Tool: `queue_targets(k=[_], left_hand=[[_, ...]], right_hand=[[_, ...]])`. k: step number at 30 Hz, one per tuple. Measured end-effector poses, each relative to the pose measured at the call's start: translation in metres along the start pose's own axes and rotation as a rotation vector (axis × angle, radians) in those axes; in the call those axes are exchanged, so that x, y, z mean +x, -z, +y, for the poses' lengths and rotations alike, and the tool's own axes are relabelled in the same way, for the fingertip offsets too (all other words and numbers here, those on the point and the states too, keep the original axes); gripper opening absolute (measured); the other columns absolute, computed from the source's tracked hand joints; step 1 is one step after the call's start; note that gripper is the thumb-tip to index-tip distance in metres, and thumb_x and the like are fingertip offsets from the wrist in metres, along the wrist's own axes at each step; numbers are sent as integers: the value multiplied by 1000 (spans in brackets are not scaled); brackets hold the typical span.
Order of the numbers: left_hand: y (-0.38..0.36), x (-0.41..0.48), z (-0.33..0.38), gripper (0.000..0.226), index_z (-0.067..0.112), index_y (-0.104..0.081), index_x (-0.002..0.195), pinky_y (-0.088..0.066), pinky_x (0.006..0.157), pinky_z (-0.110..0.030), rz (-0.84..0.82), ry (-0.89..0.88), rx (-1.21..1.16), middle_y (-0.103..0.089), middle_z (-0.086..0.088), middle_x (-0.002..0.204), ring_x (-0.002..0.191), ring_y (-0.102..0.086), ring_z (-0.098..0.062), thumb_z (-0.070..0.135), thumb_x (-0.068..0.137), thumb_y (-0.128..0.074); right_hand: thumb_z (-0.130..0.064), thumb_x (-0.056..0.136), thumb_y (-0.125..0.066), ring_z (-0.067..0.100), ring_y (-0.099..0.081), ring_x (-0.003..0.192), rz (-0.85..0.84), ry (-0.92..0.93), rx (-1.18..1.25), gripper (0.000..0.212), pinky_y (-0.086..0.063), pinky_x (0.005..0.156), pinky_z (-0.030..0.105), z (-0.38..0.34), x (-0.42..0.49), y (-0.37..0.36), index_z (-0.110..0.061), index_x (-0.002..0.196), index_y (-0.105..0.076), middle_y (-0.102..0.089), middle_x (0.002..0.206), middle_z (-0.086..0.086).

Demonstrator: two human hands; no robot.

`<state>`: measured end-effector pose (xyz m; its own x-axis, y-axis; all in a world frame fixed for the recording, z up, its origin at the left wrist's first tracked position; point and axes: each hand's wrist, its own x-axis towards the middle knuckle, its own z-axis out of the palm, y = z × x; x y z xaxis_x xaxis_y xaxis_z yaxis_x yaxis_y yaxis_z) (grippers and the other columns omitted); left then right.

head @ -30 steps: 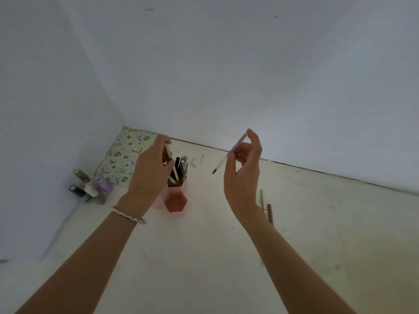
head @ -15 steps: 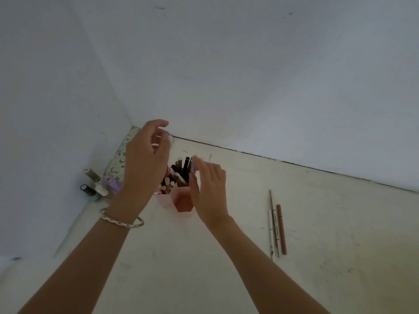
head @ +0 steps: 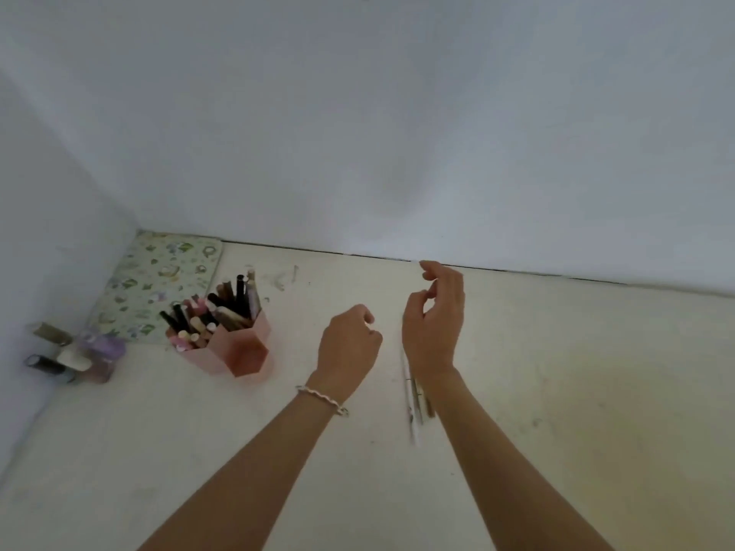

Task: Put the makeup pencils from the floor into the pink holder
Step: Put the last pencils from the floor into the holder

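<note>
Both hands moved away from the pink holder (head: 234, 349) since half a second ago, across to the right, now hovering over the makeup pencils (head: 414, 395) lying on the floor (head: 557, 391). Right hand (head: 435, 324) above the far ends of those pencils, fingers loosely curled and parted, gripping nothing visible. Left hand (head: 350, 344) just beside, curled half shut, apparently empty, though the palm side cannot be seen. Best to lower the right hand straight down, pinch one pencil near its middle so it hangs balanced, and lift it clear of its neighbours, since these lie side by side and touching. Then carry leftward and feed tip-down into a gap, because the holder looks crowded already. Counted: one holder with two hexagonal cells joined, holding roughly fifteen sticks, too packed for an exact number; about three pencils on the floor, partly hidden by the right wrist and blurred, so the number is uncertain. Also one floral pouch (head: 159, 284) in the corner, one bracelet (head: 324, 399) on the left wrist, and some four small bottles (head: 75, 351) by the wall.
</note>
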<state>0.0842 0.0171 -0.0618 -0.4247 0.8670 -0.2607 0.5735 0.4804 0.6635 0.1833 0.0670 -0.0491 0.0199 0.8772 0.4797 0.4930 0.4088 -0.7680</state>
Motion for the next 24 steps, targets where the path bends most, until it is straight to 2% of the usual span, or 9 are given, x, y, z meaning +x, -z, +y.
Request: queue_targets(k=[2,4,11,14,17,19,21,24], left_hand=[[-33,-7,5,27,14,-59,110,-53,83,-32,-133,52,42,-70,-5,102,93,-66,-23,19,83,-61],[-57,-13,10,29,14,-55,110,-53,81,-34,-199,92,84,-67,-7,103,94,-65,-26,19,83,-60],[-84,-12,22,32,14,-44,116,-52,76,-38,-115,103,159,-62,-8,105,93,-64,-30,11,87,-57],[-83,-7,23,26,12,-48,113,-49,74,-35,-114,128,144,-62,-8,107,95,-63,-28,8,88,-54],[-76,-6,18,26,12,-55,111,-52,83,-37,-134,117,90,-62,-8,110,97,-63,-28,6,86,-54],[-61,-3,16,29,13,-58,114,-53,83,-36,-89,93,-17,-64,-6,107,96,-64,-26,7,86,-57],[-36,5,19,32,15,-59,116,-54,78,-33,30,38,-160,-65,-4,98,90,-66,-24,7,85,-62],[12,16,29,43,21,-55,123,-53,67,-19,236,-75,-345,-63,3,85,75,-66,-13,5,84,-65]], right_hand=[[6,79,-46,14,-55,90,5,-40,-31,39,-51,79,48,18,0,18,-12,111,-61,-55,104,-6],[4,79,-45,15,-56,88,11,-67,-55,38,-52,77,47,33,-2,32,-14,107,-62,-55,102,-7],[6,79,-48,16,-58,88,-7,-124,-102,34,-53,75,36,66,-15,49,-13,104,-63,-56,99,-9],[7,80,-50,12,-55,85,-41,-186,-97,35,-48,73,26,72,-21,46,-15,104,-63,-57,99,-9],[8,81,-50,7,-51,79,-60,-256,-81,36,-42,69,18,76,-25,45,-18,104,-62,-56,98,-10],[5,83,-50,4,-51,77,-61,-321,-73,36,-41,68,16,78,-25,46,-22,104,-60,-56,98,-11],[0,85,-49,5,-53,80,-98,-423,-82,33,-43,70,20,81,-21,48,-25,105,-58,-57,99,-10],[-14,91,-54,15,-57,92,-296,-524,-234,25,-45,76,29,91,-16,48,-16,116,-57,-58,100,-3]])
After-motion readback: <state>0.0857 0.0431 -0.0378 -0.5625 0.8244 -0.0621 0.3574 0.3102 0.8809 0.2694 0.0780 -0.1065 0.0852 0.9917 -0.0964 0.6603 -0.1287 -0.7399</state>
